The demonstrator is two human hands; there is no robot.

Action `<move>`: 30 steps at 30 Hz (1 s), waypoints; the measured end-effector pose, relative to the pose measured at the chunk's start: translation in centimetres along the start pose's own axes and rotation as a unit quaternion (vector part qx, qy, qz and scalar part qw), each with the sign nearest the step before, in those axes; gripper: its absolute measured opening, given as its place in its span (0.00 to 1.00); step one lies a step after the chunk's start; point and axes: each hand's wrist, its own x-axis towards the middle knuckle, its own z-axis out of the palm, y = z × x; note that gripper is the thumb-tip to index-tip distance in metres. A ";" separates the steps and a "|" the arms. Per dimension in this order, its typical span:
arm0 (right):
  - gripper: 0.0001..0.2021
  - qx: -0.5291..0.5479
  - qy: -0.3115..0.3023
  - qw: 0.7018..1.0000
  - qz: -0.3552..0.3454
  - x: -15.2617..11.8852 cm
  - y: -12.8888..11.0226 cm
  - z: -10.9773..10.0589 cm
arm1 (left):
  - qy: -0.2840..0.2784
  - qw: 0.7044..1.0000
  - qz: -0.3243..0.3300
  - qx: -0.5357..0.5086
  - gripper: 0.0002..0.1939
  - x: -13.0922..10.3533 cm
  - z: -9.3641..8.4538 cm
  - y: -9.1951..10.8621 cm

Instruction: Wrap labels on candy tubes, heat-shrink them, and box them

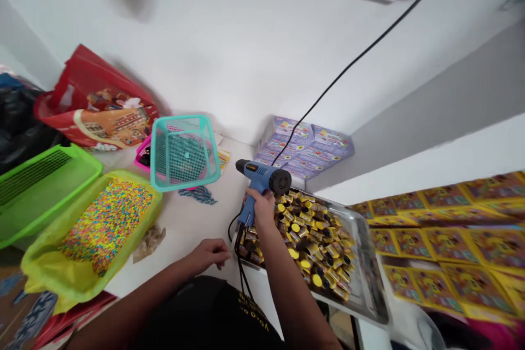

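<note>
My right hand (262, 206) is wrapped round the handle of a blue and black heat gun (260, 175), its nozzle aimed to the left and its dark cable hanging down. Just right of and beneath that hand lies a metal tray (363, 251) with many small yellow and black containers (311, 235). My left hand (210, 254) is over the white table (184, 224), left of the tray. Its fingers are curled together; whether they hold something small cannot be made out.
Left are a green basket of colourful pellets (110, 219), an empty green basket (36, 191), a turquoise basket (184, 156) and a red bag (98, 109). Purple boxes (305, 147) stand behind the tray; yellow boxes (443, 246) are stacked right. A black cord (348, 65) crosses above.
</note>
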 end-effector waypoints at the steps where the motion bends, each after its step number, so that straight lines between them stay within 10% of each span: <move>1: 0.13 -0.007 0.002 1.000 -0.001 0.1 -0.1 0.1 | 0.027 1.000 -0.006 0.003 0.28 0.3 -0.6 -0.5; 6: 0.13 0.001 -0.002 1.000 0.014 -0.6 -0.3 0.8 | 0.078 0.997 -0.021 0.022 0.30 1.5 -2.6 -1.0; 10: 0.14 0.035 -0.024 0.999 0.024 -1.9 -0.8 1.3 | -0.110 0.991 0.078 -0.014 0.43 1.3 -0.7 2.3; 13: 0.13 0.084 -0.047 0.995 -0.010 -3.1 -2.7 0.7 | -0.205 0.975 0.062 0.053 0.33 0.8 2.0 4.6; 20: 0.13 0.183 -0.039 0.980 -0.074 -6.4 -7.6 -7.1 | -0.031 0.965 -0.022 0.261 0.21 0.2 1.6 5.4; 24: 0.12 0.210 0.046 0.969 -0.121 -7.3 -8.5 -13.9 | 0.093 0.817 -0.019 0.569 0.08 0.1 -2.0 6.8; 30: 0.15 0.204 0.204 0.953 -0.095 -6.9 -5.7 -21.7 | 0.164 0.610 0.027 0.774 0.18 4.2 -2.8 8.0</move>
